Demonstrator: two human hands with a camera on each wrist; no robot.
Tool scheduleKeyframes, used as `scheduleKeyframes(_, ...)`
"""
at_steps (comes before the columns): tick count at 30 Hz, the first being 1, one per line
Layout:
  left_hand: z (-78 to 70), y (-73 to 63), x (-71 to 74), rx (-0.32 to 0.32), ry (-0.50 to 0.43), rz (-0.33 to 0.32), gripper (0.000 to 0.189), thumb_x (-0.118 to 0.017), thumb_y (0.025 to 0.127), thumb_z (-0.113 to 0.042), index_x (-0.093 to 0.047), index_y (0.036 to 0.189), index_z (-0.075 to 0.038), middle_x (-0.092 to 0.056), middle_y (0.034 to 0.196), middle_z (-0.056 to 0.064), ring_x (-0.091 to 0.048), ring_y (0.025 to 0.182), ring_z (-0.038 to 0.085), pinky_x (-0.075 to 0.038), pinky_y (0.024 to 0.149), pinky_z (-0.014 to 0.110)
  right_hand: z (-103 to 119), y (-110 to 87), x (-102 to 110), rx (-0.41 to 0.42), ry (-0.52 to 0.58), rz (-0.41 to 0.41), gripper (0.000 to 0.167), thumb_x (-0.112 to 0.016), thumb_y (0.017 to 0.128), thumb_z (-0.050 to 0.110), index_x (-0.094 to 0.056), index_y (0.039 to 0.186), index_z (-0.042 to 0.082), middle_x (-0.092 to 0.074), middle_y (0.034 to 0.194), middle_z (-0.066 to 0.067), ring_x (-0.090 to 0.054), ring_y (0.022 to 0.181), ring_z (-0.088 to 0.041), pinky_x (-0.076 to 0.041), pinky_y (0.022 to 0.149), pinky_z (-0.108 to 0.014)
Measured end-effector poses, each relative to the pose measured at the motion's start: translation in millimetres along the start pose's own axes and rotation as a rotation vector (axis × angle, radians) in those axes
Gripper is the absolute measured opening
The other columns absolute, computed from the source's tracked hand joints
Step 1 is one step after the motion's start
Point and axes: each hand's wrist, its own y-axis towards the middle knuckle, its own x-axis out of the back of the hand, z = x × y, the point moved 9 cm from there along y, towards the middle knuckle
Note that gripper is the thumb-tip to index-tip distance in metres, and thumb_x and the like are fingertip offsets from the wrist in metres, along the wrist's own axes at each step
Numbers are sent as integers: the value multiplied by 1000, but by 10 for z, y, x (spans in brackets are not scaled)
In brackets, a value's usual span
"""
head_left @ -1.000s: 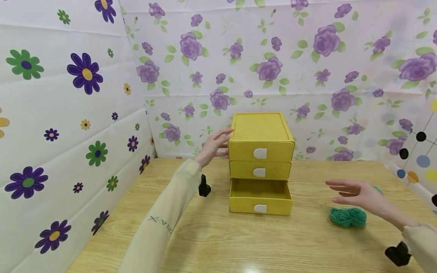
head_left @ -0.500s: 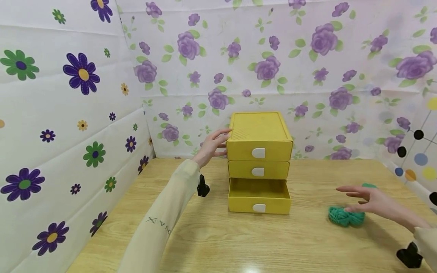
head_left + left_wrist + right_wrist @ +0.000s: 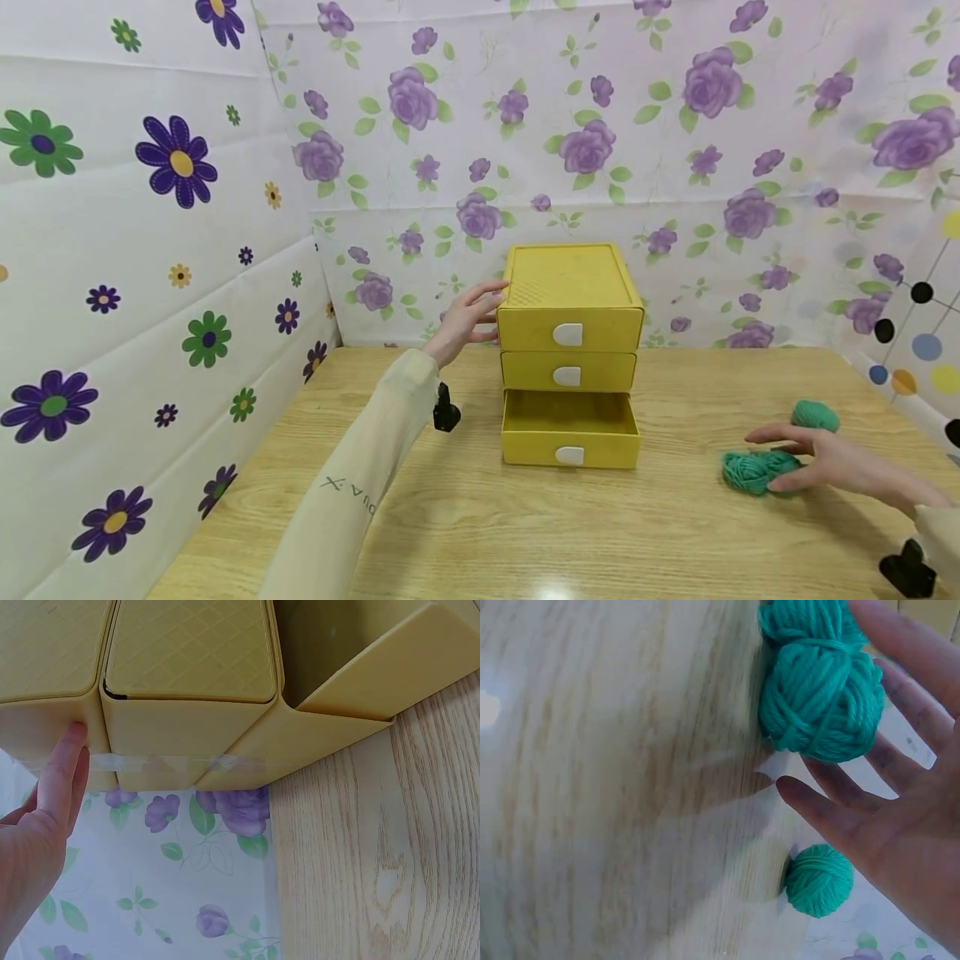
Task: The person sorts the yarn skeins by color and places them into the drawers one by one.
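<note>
A yellow cabinet [image 3: 570, 279] with three drawers and white pull tabs stands at mid-table. Its bottom drawer [image 3: 611, 452] is pulled out, and bare inside; the upper two are closed. My left hand [image 3: 467, 322] rests its fingertips on the cabinet's upper left side, fingers fairly straight, as the left wrist view confirms. On the right, my right hand [image 3: 836, 460] is spread close around a green yarn skein [image 3: 744, 472], pinched in at its middle. In the right wrist view the fingers stretch past the skein [image 3: 823, 701] without closing on it.
A second, smaller green yarn ball [image 3: 816, 415] lies behind the right hand. Flowered cloth [image 3: 420, 167] hangs along the back, with more cloth walls at both sides. The wooden table [image 3: 465, 525] runs between them.
My right hand has moved right and down, from above the skein to beside it, uncovering the smaller yarn ball. My left hand stays on the cabinet.
</note>
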Motion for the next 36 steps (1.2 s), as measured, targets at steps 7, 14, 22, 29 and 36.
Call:
scheduleKeyframes(7, -2, -1, -1, 5, 10, -2, 38, -52, 94, -27, -50, 131, -19, -42, 130, 2, -51, 101, 29, -46, 80, 44, 26, 5, 22, 122, -104, -72, 41, -69, 81, 15, -55, 118, 3, -57, 112, -3, -48, 101, -1, -42, 75, -19)
scheduleKeyframes(14, 1, 6, 2, 5, 7, 3, 39, -52, 94, -27, -49, 131, -18, -41, 132, 4, -52, 101, 29, -46, 80, 44, -55, 21, 18, 110, -53, -58, 32, -68, 81, 11, -59, 111, 3, -58, 106, 0, -50, 97, -1, -43, 73, -18)
scheduleKeyframes(22, 10, 8, 8, -2, 0, 4, 37, -49, 96, -23, -48, 132, -18, -43, 130, 2, -52, 99, 30, -45, 81, 47, -45, 23, 56, 37, -35, -90, 30, -67, 83, 14, -61, 110, 4, -60, 105, -2, -51, 95, -1, -45, 72, -19)
scheduleKeyframes(29, 18, 1, 12, 10, 12, -3, 39, -52, 94, -28, -49, 132, -19, -43, 129, 2, -51, 100, 30, -46, 80, 45, 89, 68, 122, 34, -92, -168, 31, -68, 82, 16, -61, 110, 4, -60, 104, -3, -52, 94, -1, -46, 72, -22)
scheduleKeyframes(36, 14, 12, 14, 7, 10, -6, 37, -50, 95, -25, -49, 131, -19, -44, 129, 2, -52, 100, 30, -47, 79, 44, 291, 182, 169, 17, -122, -224, 37, -69, 82, 21, -60, 113, 3, -58, 108, -14, -58, 91, -13, -49, 68, -25)
